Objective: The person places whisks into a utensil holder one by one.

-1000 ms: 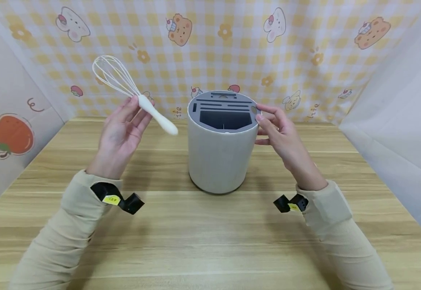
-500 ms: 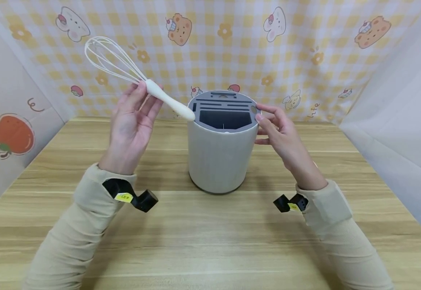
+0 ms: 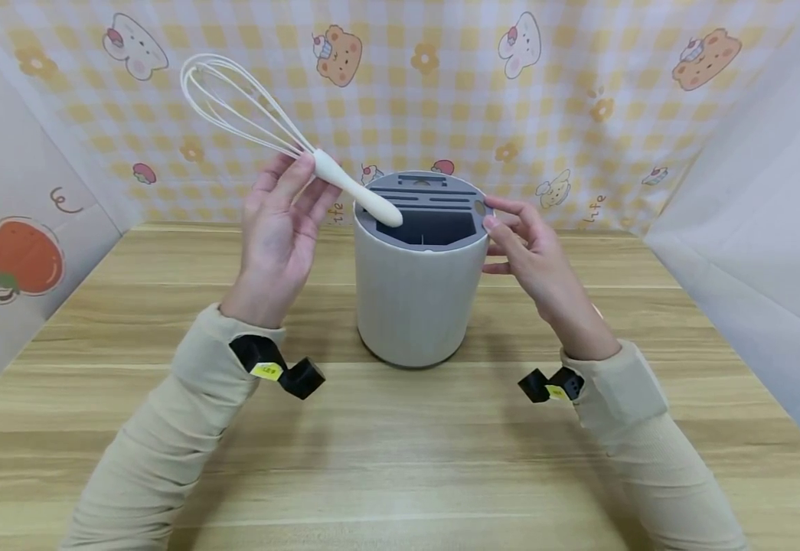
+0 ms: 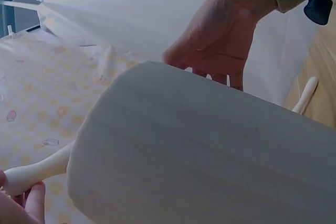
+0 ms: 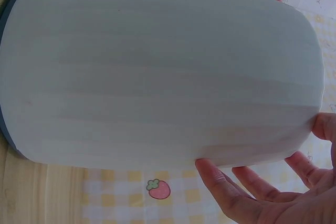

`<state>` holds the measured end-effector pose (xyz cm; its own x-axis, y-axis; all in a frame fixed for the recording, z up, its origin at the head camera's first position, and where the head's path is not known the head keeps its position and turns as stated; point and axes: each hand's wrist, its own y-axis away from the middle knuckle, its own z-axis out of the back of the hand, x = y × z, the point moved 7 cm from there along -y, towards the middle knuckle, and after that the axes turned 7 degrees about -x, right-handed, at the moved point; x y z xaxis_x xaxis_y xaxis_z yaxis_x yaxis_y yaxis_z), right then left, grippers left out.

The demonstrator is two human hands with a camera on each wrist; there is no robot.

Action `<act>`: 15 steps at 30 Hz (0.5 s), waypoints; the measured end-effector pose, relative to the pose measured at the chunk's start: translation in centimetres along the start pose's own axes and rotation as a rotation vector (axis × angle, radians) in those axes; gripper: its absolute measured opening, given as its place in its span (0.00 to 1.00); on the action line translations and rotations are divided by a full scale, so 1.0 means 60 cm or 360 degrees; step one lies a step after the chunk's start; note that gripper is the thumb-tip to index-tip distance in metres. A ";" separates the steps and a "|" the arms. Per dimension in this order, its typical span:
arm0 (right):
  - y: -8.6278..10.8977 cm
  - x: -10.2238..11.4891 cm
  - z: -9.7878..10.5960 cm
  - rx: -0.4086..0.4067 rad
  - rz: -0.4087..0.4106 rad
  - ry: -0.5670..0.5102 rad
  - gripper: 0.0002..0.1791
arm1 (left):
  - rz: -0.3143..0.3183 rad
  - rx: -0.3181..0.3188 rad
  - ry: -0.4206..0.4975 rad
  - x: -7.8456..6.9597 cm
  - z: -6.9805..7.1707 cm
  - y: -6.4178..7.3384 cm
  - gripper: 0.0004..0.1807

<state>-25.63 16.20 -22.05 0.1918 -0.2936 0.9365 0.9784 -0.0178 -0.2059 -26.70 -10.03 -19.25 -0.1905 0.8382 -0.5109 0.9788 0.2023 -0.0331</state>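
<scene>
My left hand (image 3: 282, 229) pinches a white whisk (image 3: 344, 180) near where the handle meets the wires. The whisk slants, wire loops up and left, with the handle's tip over the large opening of the utensil holder (image 3: 416, 298). This holder is a pale round container standing upright, with a grey slotted insert on top. My right hand (image 3: 527, 245) grips its right rim, thumb at the top edge and fingers spread along the side. In the right wrist view, those fingertips (image 5: 207, 167) touch the holder's wall. The inside of the large opening is dark.
A wooden table (image 3: 400, 459) carries the holder. In the left wrist view, a white handle-like piece (image 4: 306, 94) lies on the table beyond the holder; the head view mostly hides it behind the right wrist. A checked cloth (image 3: 400, 99) hangs at the back.
My left hand has moved right and up with the whisk, bringing the handle's tip from left of the holder to over its opening. The right hand and holder have stayed put.
</scene>
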 end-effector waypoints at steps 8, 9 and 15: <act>0.001 0.000 -0.001 0.0005 -0.0001 0.0014 0.24 | -0.0136 0.0143 -0.0147 0.011 -0.005 0.008 0.07; 0.001 0.000 -0.001 0.0004 0.0000 0.0017 0.24 | -0.0162 0.0154 -0.0175 0.012 -0.005 0.009 0.08; 0.001 0.000 0.000 0.0001 0.0013 0.0017 0.23 | -0.0318 0.0211 -0.0421 0.017 -0.008 0.014 0.10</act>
<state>-25.59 16.22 -22.02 0.1992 -0.3040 0.9316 0.9768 -0.0146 -0.2136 -26.10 -8.75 -19.42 -0.3701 0.6253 -0.6871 0.9287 0.2672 -0.2570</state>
